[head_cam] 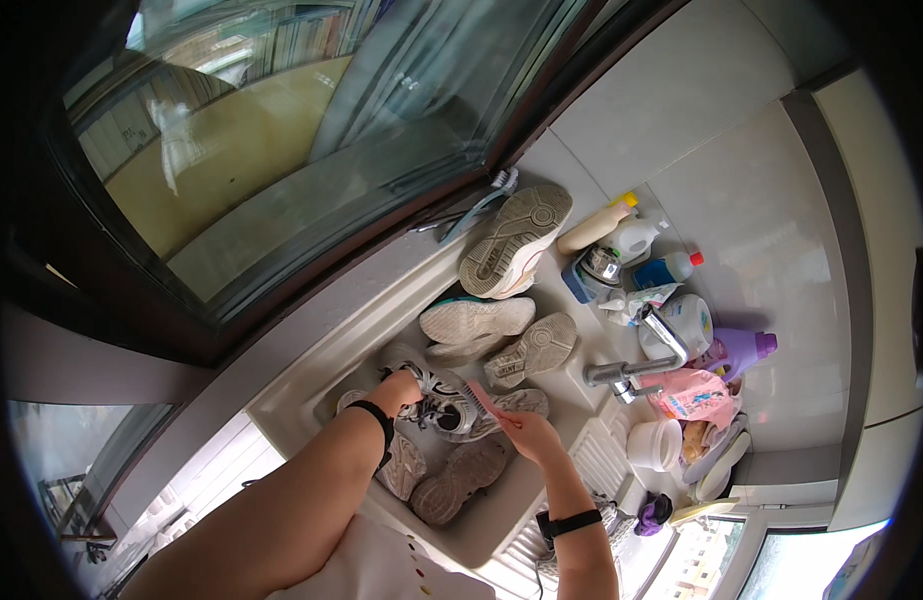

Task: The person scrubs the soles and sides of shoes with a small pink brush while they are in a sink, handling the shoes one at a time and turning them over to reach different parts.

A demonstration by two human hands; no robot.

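Note:
Over a white laundry sink (525,517), my left hand (403,390) grips a grey-and-white sneaker (446,394) with dark laces. Its fingertips are partly hidden by the shoe. My right hand (533,435) holds a pink-handled scrub brush (482,399), whose bristles meet or nearly meet the side of that sneaker. More shoes lie around it in the sink, among them a sole-up shoe (461,480) near me and a pale shoe (401,465) under my left wrist. At the far side, soles (533,349) face upward.
A chrome faucet (634,367) juts over the sink's right edge. Behind it stand several detergent bottles, including a purple jug (735,351), and a white tub (654,444). A large shoe (515,240) leans at the far corner by a blue-handled brush (476,210). A glass window (281,135) borders the left.

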